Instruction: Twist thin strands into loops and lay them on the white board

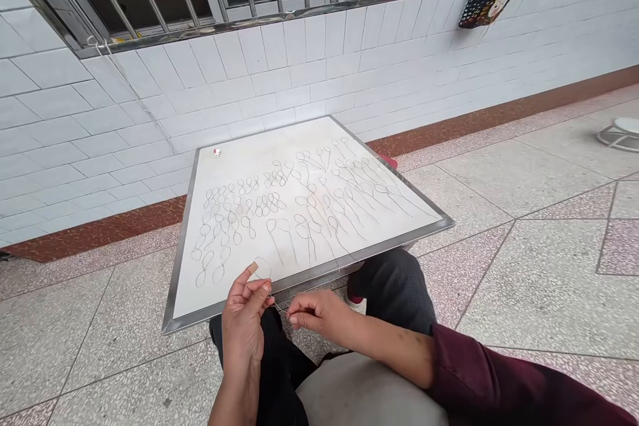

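We see wire loops (272, 202) crowding the table (279, 140); our left hand (244, 313) and right hand (322, 313) both pinch one thin, looped wire (279, 307).

Hand-held wire (280, 309) with a rounded loop

Thin strand, pinched at the loop's base by the left fingers (259, 295); the tail slants down to the right fingers (302, 303). The loop shows against the near part of the table (274, 140).
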`<state>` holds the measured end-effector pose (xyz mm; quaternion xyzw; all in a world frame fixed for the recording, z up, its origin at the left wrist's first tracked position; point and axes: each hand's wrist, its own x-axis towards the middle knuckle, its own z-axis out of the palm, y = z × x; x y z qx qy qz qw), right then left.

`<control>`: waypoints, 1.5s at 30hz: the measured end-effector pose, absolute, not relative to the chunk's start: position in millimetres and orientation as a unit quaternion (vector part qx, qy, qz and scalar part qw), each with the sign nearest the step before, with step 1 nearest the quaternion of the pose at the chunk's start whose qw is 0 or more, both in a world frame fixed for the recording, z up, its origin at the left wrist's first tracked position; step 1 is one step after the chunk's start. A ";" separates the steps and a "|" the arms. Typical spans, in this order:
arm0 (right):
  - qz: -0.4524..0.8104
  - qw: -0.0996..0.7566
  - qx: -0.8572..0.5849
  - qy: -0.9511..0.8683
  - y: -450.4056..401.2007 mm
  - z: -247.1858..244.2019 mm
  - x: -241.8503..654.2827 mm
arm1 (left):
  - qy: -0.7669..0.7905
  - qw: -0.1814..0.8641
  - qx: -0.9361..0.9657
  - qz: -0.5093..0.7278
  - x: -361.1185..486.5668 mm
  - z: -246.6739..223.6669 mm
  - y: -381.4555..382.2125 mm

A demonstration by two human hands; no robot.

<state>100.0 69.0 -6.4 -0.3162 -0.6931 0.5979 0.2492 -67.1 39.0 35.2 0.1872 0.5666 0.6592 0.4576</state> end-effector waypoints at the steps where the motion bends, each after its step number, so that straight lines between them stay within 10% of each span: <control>1: 0.578 0.252 -0.319 -0.708 68.8 -7.5 100.6 | 0.565 0.457 0.181 0.663 -67.9 32.9 40.3; 12: 0.271 0.301 -0.295 -0.865 78.1 -31.8 105.0 | 0.552 0.439 0.132 0.697 -65.5 19.9 53.9; 45: 0.268 0.278 -0.386 -0.838 88.3 10.5 72.9 | 0.547 0.405 0.160 0.715 -36.3 29.9 57.1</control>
